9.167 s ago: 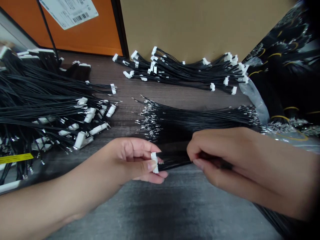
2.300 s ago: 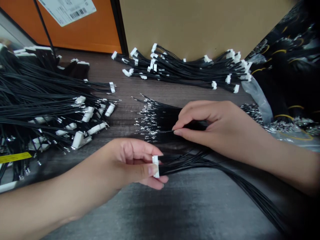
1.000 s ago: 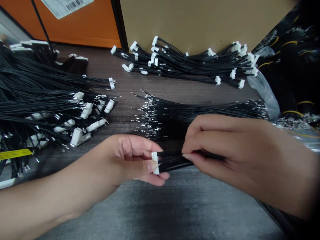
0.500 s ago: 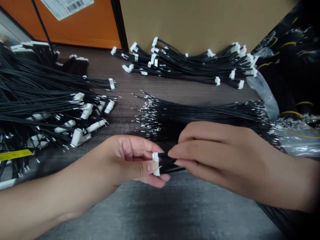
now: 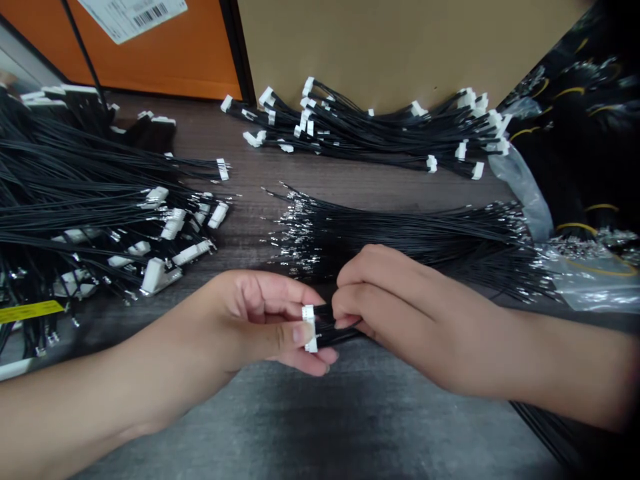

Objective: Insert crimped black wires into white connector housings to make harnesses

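Note:
My left hand (image 5: 273, 327) pinches a small white connector (image 5: 310, 328) between thumb and fingers, near the middle of the view. Black wires (image 5: 325, 327) run out of the connector's right side. My right hand (image 5: 390, 307) is closed at these wires, just right of the connector, its fingertips bent inward and partly hidden. Behind both hands lies a flat bundle of loose black wires (image 5: 400, 230) with shiny metal tips at both ends.
Finished-looking cables with white connectors (image 5: 380, 133) lie at the back, before a tan box (image 5: 400, 47). A large heap of wires with connectors (image 5: 90, 180) fills the left. An orange box (image 5: 160, 53) stands behind it. Banded wire bundles and a clear plastic bag (image 5: 595, 287) are at the right.
My right hand's fingers have curled in more and shifted slightly left, closer to the connector. My left hand keeps its hold on the connector.

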Available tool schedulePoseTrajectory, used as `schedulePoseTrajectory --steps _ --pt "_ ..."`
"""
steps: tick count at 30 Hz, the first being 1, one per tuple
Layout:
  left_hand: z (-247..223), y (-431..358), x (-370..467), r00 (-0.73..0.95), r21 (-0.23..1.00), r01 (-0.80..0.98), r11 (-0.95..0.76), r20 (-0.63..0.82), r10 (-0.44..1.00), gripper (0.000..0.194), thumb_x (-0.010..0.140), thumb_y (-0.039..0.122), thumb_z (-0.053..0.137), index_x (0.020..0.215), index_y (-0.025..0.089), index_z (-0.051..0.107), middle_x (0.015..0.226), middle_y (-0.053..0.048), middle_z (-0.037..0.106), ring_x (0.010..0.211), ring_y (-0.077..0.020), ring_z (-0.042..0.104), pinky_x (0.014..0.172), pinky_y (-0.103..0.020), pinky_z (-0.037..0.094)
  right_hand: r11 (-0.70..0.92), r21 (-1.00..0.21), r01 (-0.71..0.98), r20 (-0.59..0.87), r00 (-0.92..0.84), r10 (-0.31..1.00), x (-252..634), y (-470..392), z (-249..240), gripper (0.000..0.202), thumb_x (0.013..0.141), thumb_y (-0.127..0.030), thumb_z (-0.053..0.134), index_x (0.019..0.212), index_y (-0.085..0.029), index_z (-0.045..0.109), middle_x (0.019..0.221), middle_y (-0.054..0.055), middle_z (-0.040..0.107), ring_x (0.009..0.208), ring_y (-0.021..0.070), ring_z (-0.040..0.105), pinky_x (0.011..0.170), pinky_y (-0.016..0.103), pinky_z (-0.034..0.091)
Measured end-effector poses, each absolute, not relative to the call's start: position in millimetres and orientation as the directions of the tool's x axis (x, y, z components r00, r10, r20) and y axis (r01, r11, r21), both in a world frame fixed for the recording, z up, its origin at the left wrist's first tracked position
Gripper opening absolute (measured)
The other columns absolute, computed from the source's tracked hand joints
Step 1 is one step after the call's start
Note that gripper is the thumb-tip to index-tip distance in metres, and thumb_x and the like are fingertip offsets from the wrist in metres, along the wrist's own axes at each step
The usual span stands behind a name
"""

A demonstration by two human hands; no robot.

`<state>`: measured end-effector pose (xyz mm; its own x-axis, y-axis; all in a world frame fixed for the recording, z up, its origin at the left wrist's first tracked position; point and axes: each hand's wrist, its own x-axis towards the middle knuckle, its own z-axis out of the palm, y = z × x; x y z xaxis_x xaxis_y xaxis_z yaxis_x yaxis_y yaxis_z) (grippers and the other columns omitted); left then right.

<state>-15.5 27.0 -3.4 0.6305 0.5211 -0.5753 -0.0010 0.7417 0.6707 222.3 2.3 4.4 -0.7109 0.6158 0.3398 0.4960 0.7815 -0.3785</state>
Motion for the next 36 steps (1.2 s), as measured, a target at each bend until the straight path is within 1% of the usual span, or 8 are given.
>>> schedulePoseTrajectory --steps 5,9,13,17,22,28,33,36 --pt "-4 25 -17 0.637 0.682 0.006 0.731 -0.566 0.524 0.012 0.094 0.012 0.088 0.101 0.022 0.091 0.093 -0.002 0.09 0.09 -0.0186 0.089 0.08 -0.02 0.07 0.803 -0.353 0.48 0.336 -0.736 0.588 228 4 6 0.04 0.115 -0.016 0.043 0.093 -0.011 0.076 0.095 0.007 0.071 0.084 0.0165 0.06 0.075 0.028 0.054" --pt "-9 23 -17 0.629 0.68 0.004 0.734 -0.572 0.526 0.013 0.091 0.011 0.091 0.1 0.02 0.091 0.088 -0.004 0.09 0.087 -0.0193 0.089 0.078 -0.02 0.071 0.798 -0.346 0.493 0.312 -0.742 0.593 240 6 20 0.033 0.114 -0.019 0.051 0.09 -0.021 0.074 0.098 -0.001 0.071 0.092 0.0141 0.067 0.089 0.025 0.058" --pt "-19 20 -15 0.63 0.707 -0.078 0.703 -0.511 0.585 0.013 0.084 0.02 0.099 0.094 0.021 0.092 0.085 -0.002 0.09 0.083 -0.019 0.088 0.077 -0.021 0.072 0.775 -0.363 0.517 0.309 -0.718 0.624 245 1 22 0.019 0.11 -0.015 0.06 0.099 -0.023 0.075 0.09 -0.003 0.067 0.075 0.0126 0.065 0.075 0.025 0.056" --pt "-28 17 -16 0.664 0.731 -0.102 0.675 -0.455 0.593 0.013 0.086 0.025 0.098 0.097 0.022 0.092 0.089 -0.002 0.091 0.086 -0.0176 0.087 0.079 -0.021 0.072 0.753 -0.376 0.54 0.282 -0.707 0.648 239 -4 16 0.041 0.118 -0.022 0.045 0.09 -0.016 0.074 0.091 0.002 0.07 0.077 0.0129 0.064 0.072 0.026 0.052" --pt "-29 14 -17 0.63 0.732 -0.115 0.672 -0.469 0.619 0.016 0.085 0.025 0.1 0.097 0.023 0.091 0.088 -0.001 0.09 0.084 -0.0166 0.086 0.082 -0.023 0.072 0.816 -0.206 0.541 0.299 -0.759 0.579 234 -7 15 0.044 0.106 0.0 0.048 0.075 -0.016 0.076 0.083 0.003 0.069 0.076 0.0169 0.06 0.07 0.032 0.05" --pt "-25 11 -16 0.635 0.746 -0.109 0.658 -0.457 0.623 0.009 0.088 0.022 0.097 0.094 0.021 0.09 0.089 -0.002 0.091 0.083 -0.0136 0.084 0.082 -0.018 0.069 0.849 -0.118 0.514 0.311 -0.793 0.523 230 -12 11 0.051 0.108 0.0 0.045 0.074 -0.018 0.079 0.077 0.001 0.067 0.074 0.0162 0.056 0.068 0.033 0.046" --pt "-24 10 -16 0.63 0.761 -0.097 0.642 -0.452 0.631 0.007 0.091 0.02 0.094 0.096 0.022 0.09 0.092 -0.002 0.092 0.086 -0.0135 0.084 0.083 -0.018 0.068 0.815 -0.112 0.568 0.362 -0.741 0.566 229 -13 9 0.047 0.103 0.002 0.05 0.069 -0.019 0.074 0.075 -0.001 0.066 0.071 0.013 0.055 0.069 0.028 0.044" --pt "-22 9 -15 0.611 0.771 -0.087 0.631 -0.459 0.645 0.007 0.091 0.017 0.092 0.094 0.023 0.089 0.09 -0.001 0.092 0.084 -0.013 0.084 0.081 -0.016 0.067 0.814 -0.161 0.559 0.34 -0.742 0.577 231 -11 9 0.049 0.103 0.003 0.048 0.065 -0.02 0.07 0.075 -0.001 0.066 0.069 0.0124 0.054 0.068 0.028 0.042"
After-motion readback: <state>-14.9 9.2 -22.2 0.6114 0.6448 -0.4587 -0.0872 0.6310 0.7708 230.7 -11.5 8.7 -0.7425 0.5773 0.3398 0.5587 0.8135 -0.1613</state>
